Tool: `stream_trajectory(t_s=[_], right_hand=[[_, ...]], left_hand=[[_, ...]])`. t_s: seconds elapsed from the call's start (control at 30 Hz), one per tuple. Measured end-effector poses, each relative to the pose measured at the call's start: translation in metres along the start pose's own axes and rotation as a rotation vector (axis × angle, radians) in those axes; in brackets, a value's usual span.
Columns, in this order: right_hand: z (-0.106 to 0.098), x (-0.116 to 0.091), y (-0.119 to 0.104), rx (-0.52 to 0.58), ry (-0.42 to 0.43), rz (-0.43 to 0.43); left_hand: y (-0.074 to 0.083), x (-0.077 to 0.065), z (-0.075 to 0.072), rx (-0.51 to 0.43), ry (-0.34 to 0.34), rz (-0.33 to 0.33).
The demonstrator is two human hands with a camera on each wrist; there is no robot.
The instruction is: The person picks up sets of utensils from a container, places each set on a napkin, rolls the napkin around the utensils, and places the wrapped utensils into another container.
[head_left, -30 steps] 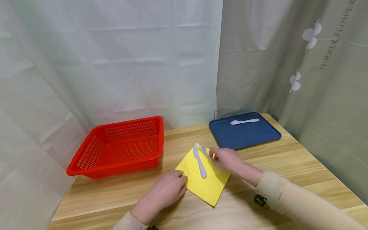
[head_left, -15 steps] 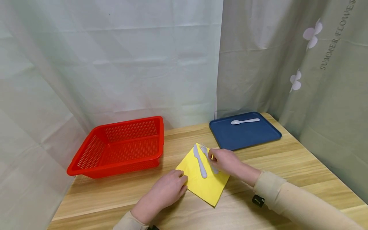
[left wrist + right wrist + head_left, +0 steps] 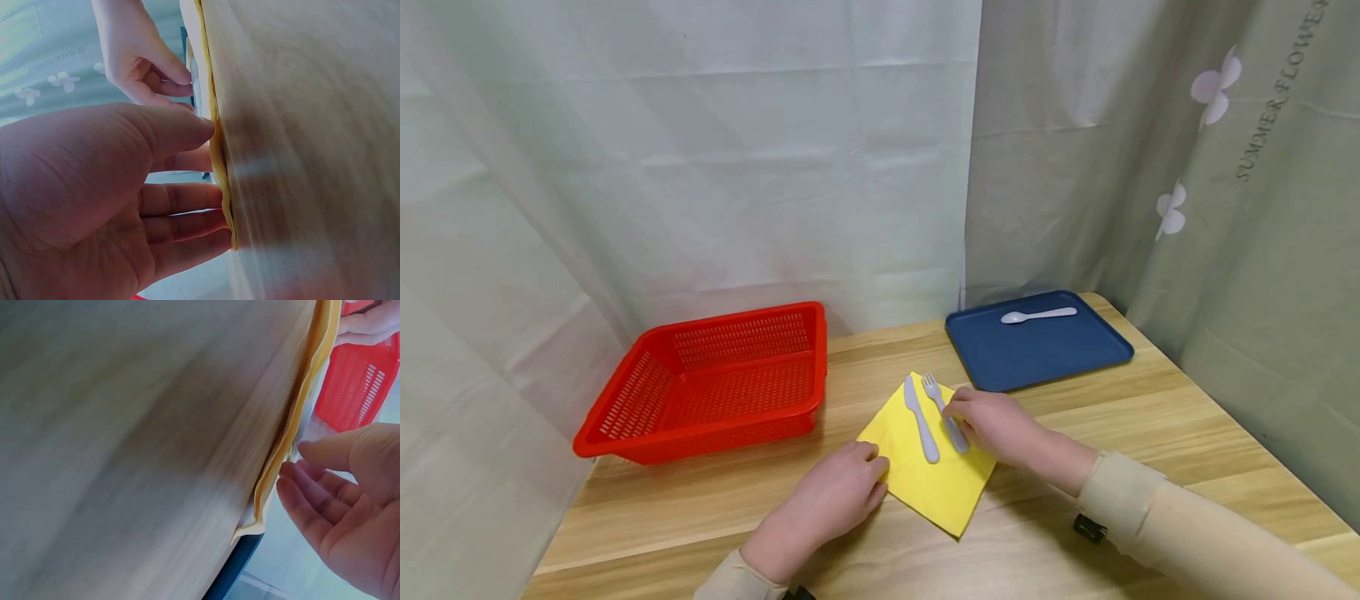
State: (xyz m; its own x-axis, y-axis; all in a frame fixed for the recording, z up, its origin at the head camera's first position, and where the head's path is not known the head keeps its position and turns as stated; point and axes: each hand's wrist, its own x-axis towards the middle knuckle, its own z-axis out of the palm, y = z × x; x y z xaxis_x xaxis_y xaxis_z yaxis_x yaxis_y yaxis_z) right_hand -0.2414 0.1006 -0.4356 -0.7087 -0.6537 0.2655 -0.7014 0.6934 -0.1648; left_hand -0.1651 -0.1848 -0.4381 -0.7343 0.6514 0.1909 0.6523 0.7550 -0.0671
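Observation:
A folded yellow napkin lies cornerwise on the wooden table. On it, side by side, rest a pale plastic knife and a matching fork. My left hand holds down the napkin's left edge, its fingertips pressing there with fairly straight fingers, as the left wrist view confirms. Over the napkin's right side, my right hand has its fingertips at the fork's handle. The right wrist view shows a gap between that hand's thumb and bent fingers, with nothing visibly pinched.
A red perforated basket stands at the left. Toward the back right lies a blue tray bearing a pale spoon. Light curtains hang behind the table.
The fork has shifted right and turned to lie nearly parallel with the knife. My right hand's fingers have loosened from it. The left hand stays in place.

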Motion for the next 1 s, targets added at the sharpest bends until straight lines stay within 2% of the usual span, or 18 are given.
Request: stream_trajectory(t_s=[0.27,0.47,0.7,1.0], right_hand=[[0.002,-0.001,0.000,0.002,-0.054,-0.078],[0.001,0.001,-0.004,-0.008,-0.099,-0.084],[0.003,0.005,-0.008,-0.033,-0.098,-0.134],[0.005,0.007,-0.013,-0.028,-0.142,-0.112]], left_hand=[[0.000,0.000,0.000,0.000,-0.006,-0.002],[0.000,0.000,0.000,-0.003,-0.013,-0.004],[0.000,0.001,-0.001,0.009,-0.009,0.004],[0.000,0.001,-0.001,0.006,-0.009,0.005]])
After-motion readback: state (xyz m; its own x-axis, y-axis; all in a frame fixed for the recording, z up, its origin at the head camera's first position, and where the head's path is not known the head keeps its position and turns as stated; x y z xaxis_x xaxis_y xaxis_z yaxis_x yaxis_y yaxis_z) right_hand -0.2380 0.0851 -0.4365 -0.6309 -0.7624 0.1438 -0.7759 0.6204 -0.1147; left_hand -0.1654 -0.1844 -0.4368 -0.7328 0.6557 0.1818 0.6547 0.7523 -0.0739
